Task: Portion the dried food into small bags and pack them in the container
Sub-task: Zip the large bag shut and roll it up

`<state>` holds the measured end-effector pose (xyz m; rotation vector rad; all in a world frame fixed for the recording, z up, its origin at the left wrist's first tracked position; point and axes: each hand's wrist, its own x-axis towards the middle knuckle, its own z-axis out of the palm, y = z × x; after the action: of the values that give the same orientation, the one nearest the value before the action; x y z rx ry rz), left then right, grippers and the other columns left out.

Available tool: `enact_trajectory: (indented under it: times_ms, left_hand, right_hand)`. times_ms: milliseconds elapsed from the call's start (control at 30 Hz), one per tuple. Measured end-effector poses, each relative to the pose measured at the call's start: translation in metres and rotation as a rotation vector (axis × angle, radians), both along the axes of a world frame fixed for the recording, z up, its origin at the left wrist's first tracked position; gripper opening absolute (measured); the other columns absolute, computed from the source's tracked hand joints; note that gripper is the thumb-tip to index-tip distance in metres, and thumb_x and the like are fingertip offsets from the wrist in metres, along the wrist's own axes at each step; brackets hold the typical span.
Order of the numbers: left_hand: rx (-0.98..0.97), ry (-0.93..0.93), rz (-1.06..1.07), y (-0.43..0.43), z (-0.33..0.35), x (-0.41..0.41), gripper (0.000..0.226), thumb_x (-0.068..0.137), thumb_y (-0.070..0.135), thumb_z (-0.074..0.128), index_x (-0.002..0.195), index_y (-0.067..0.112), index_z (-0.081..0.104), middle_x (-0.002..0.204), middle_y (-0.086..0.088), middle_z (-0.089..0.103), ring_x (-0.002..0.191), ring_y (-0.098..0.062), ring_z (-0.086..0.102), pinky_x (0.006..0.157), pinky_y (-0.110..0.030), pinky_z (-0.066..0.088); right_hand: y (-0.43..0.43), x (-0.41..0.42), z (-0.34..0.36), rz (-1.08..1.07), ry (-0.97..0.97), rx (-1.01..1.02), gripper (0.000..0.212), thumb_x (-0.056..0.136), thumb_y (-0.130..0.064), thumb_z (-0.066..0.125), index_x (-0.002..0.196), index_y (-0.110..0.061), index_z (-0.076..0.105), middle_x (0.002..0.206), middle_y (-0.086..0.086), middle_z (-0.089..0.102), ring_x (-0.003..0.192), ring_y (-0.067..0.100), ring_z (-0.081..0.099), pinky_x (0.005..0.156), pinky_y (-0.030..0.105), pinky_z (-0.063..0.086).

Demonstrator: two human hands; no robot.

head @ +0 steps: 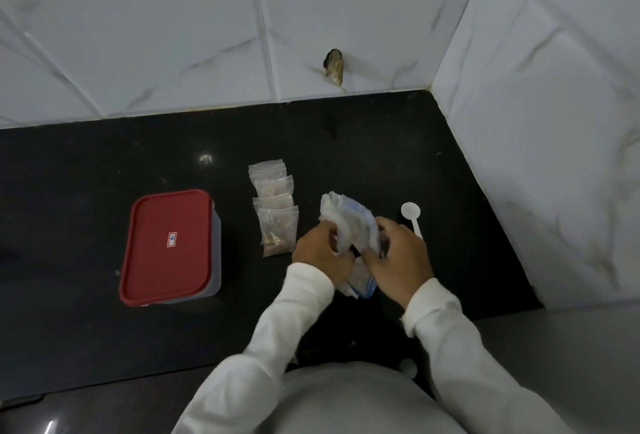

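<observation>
Curled fingers of both hands keep a grip on the crumpled large bag (346,218). The left hand (320,253) pinches its white, folded side and the right hand (398,260) wraps the other side near the blue zip strip, so neither hand is free. Furthest left on the dark tabletop (104,170) stands the container (216,246) with its red lid (166,267) on, well apart from the hands. Next comes an overlapping row of small bags (275,211) with brownish dried food showing inside, just beside the left hand. The large bag sits between the two hands; whether it rests on the tabletop I cannot tell. A white spoon (412,215) lies just beyond the right hand. The step looks like working the large bag's mouth, though I cannot tell whether to open or close it. Done well, the mouth stays upward, both hands pull evenly along the zip, and the crumpled plastic is smoothed first so nothing spills. Packing is not yet done, since the lid must come off.
</observation>
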<state>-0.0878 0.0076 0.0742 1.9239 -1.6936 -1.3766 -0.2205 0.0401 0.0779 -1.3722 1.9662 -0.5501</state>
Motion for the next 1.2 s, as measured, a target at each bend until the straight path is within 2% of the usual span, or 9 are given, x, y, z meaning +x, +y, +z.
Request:
enact_trajectory:
  times_ms: [133,333,400,500,600,700,867,1033,1200]
  left_hand:
    - [0.512,0.750,0.411,-0.004,0.004,0.020,0.011,0.095,0.017,0.061,0.103,0.013,0.067,0.102,-0.011,0.068,0.097,-0.025,0.064,0.080,-0.038,0.058]
    - [0.630,1.099,0.489,0.004,-0.005,0.023,0.014,0.087,0.019,0.062,0.097,0.010,0.067,0.082,-0.008,0.073,0.073,-0.017,0.071,0.072,-0.029,0.059]
    - [0.655,1.167,0.502,0.004,-0.006,0.020,0.020,0.079,0.019,0.064,0.096,0.009,0.067,0.081,-0.010,0.073,0.070,-0.018,0.072,0.065,-0.027,0.061]
    - [0.616,1.193,0.501,0.000,-0.009,0.017,0.031,0.075,0.015,0.067,0.104,0.007,0.067,0.088,-0.012,0.072,0.074,-0.020,0.074,0.063,-0.028,0.061]
    - [0.564,1.214,0.481,-0.006,-0.008,0.019,0.036,0.075,0.009,0.067,0.110,0.006,0.064,0.093,-0.012,0.070,0.075,-0.019,0.073,0.064,-0.026,0.061]
    - [0.480,1.129,0.501,-0.008,-0.005,0.020,0.022,0.085,0.000,0.065,0.106,0.006,0.065,0.091,-0.011,0.070,0.073,-0.016,0.072,0.063,-0.024,0.061]
    - [0.187,0.480,0.404,-0.011,-0.006,0.022,0.032,0.080,0.003,0.077,0.107,0.013,0.063,0.101,-0.006,0.070,0.088,-0.019,0.070,0.082,-0.037,0.061]
    - [-0.064,-0.040,0.038,-0.004,0.004,0.011,0.044,0.083,0.013,0.075,0.118,0.023,0.051,0.098,0.012,0.053,0.095,-0.011,0.057,0.085,-0.025,0.050]
    - [0.030,0.094,0.060,-0.005,0.001,0.012,0.043,0.087,0.017,0.071,0.122,0.023,0.046,0.100,0.010,0.055,0.101,-0.016,0.059,0.085,-0.030,0.053]
  right_hand:
    - [0.004,-0.016,0.003,-0.365,-0.813,0.250,0.026,0.089,-0.019,0.066,0.115,-0.018,0.067,0.103,0.004,0.073,0.097,0.021,0.070,0.088,0.042,0.056]
    - [0.000,-0.025,-0.003,-0.723,-1.396,0.387,0.044,0.068,-0.008,0.073,0.111,0.001,0.066,0.114,0.015,0.069,0.104,0.019,0.067,0.085,0.028,0.056]
    - [-0.004,-0.024,-0.004,-0.811,-1.476,0.382,0.033,0.068,-0.004,0.071,0.100,0.003,0.066,0.108,0.012,0.066,0.080,0.011,0.068,0.058,0.016,0.057]
    - [-0.007,-0.023,-0.006,-0.911,-1.411,0.324,0.004,0.088,-0.002,0.060,0.086,0.001,0.062,0.084,0.012,0.057,0.037,0.006,0.055,0.035,0.009,0.043]
    - [-0.006,-0.023,-0.004,-0.865,-1.371,0.277,0.012,0.096,-0.002,0.051,0.086,-0.003,0.058,0.072,0.013,0.059,0.032,0.004,0.048,0.030,0.007,0.037]
    - [-0.006,-0.022,-0.001,-0.713,-1.041,0.246,0.013,0.096,-0.001,0.050,0.100,-0.003,0.063,0.064,0.007,0.058,0.037,0.002,0.045,0.033,0.008,0.036]
    - [-0.003,-0.021,0.012,-0.279,-0.299,0.255,0.020,0.090,-0.002,0.056,0.104,-0.016,0.060,0.081,0.008,0.065,0.048,0.011,0.060,0.043,0.020,0.049]
    - [-0.007,-0.015,0.021,0.255,0.351,0.321,0.031,0.084,-0.019,0.067,0.110,-0.017,0.050,0.100,0.002,0.059,0.093,0.021,0.062,0.083,0.039,0.055]
    - [-0.014,-0.032,0.011,0.233,-0.066,0.372,0.043,0.079,-0.058,0.066,0.101,-0.023,0.059,0.093,-0.003,0.066,0.088,0.013,0.064,0.080,0.032,0.054]
